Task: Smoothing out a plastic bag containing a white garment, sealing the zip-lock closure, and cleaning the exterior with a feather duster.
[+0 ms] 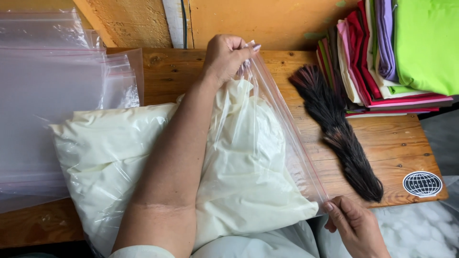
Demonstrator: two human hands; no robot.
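My left hand point(228, 56) pinches the far end of a clear zip bag's point(267, 143) mouth; my right hand point(354, 224) pinches the near end, holding the red zip strip taut between them. The bag lies on a wooden table point(397, 143), stuffed with folded cream cloth point(239, 181). I judge the filling is done and the sealing is in hand: the strip needs pressing shut along its length. Right of it lie a dark brush point(342, 138) and stacked coloured fabrics point(392, 52); spare empty bags point(48, 95) sit left.
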